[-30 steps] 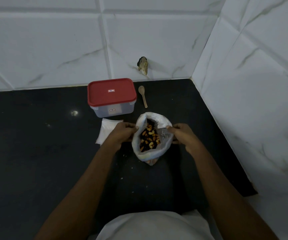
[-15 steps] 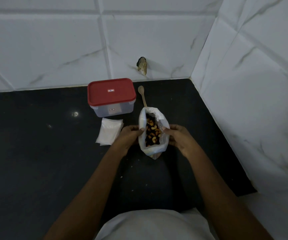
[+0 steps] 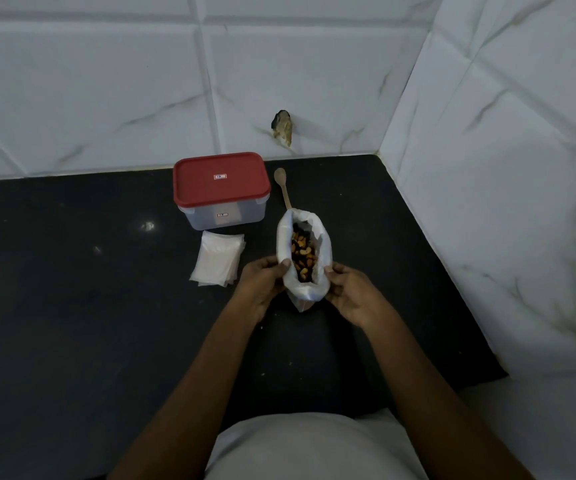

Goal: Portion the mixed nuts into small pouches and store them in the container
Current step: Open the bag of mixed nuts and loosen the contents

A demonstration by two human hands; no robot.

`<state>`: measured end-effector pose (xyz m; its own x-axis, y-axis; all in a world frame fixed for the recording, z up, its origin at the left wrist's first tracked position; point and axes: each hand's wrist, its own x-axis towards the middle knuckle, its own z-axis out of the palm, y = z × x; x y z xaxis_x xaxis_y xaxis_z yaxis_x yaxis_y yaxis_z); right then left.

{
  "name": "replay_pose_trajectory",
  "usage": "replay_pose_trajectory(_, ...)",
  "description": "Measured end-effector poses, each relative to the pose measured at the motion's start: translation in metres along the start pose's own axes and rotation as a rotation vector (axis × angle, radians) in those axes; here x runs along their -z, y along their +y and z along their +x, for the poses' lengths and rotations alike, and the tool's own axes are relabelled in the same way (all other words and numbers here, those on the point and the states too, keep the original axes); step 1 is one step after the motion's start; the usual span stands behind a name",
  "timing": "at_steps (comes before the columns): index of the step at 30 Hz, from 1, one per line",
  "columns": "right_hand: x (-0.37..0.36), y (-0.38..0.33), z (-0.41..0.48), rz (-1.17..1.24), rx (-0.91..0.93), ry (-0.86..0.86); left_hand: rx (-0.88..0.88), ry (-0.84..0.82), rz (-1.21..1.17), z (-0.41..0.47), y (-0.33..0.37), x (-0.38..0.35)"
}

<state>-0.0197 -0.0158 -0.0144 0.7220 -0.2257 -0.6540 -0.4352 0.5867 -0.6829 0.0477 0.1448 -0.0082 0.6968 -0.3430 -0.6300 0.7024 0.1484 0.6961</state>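
A white plastic bag point(image 3: 324, 251) stands on the black counter point(image 3: 71, 306), its mouth rolled open over mixed nuts point(image 3: 303, 253). My left hand point(image 3: 262, 284) grips the bag's left rim with thumb over the edge. My right hand point(image 3: 352, 294) holds the right rim the same way. A stack of small clear pouches point(image 3: 219, 258) lies just left of the bag. Behind them sits a clear container with a shut red lid point(image 3: 220, 183). A wooden spoon point(image 3: 282, 185) lies to the right of the container, its handle running behind the bag.
White marble-look tiled walls close the counter at the back and right, meeting in a corner. A chipped hole point(image 3: 282, 128) marks the back wall above the spoon. The counter's right edge ends at a white ledge point(image 3: 539, 410).
The bag's mouth has been squeezed from wide and round into a narrow, long opening. Both hands slid down to the near end of the rim.
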Motion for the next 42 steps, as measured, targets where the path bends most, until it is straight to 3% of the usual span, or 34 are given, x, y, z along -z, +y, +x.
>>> replay_pose_trajectory(6,0.005,-0.003,-0.015,-0.536,0.01,-0.035,-0.041,-0.002,0.587,-0.014,-0.001,0.02)
replay_pose_trajectory(8,0.005,-0.004,-0.016,-0.55,0.017,-0.031,0.016,-0.069,0.58,-0.021,0.001,0.019)
replay_pose_trajectory(12,-0.002,0.0,-0.017,-0.274,0.044,-0.005,0.058,-0.107,0.293,-0.026,-0.001,0.015)
replay_pose_trajectory(20,-0.005,0.015,-0.011,0.466,-0.041,-0.009,0.2,-0.084,-0.629,-0.024,-0.013,0.004)
replay_pose_trajectory(23,-0.008,0.021,-0.01,0.664,-0.071,-0.082,0.181,-0.119,-0.809,-0.021,-0.018,0.004)
replay_pose_trajectory(26,-0.008,0.026,-0.011,0.686,-0.046,-0.145,0.152,-0.14,-0.84,-0.021,-0.019,0.006)
replay_pose_trajectory(30,-0.004,0.024,-0.013,0.357,-0.007,-0.112,0.07,-0.084,-0.321,-0.015,-0.018,0.01)
replay_pose_trajectory(32,-0.004,0.022,-0.011,0.079,0.029,-0.071,0.035,-0.033,0.066,-0.013,-0.019,0.01)
replay_pose_trajectory(37,-0.012,0.013,-0.006,-0.487,0.094,0.103,-0.265,0.101,1.023,-0.002,-0.016,0.016)
replay_pose_trajectory(39,-0.012,0.006,-0.001,-0.543,0.132,0.157,-0.352,0.133,1.155,0.007,-0.008,0.018)
replay_pose_trajectory(42,-0.015,-0.001,0.007,-0.674,0.291,0.25,-0.423,0.159,1.155,0.019,0.002,0.014)
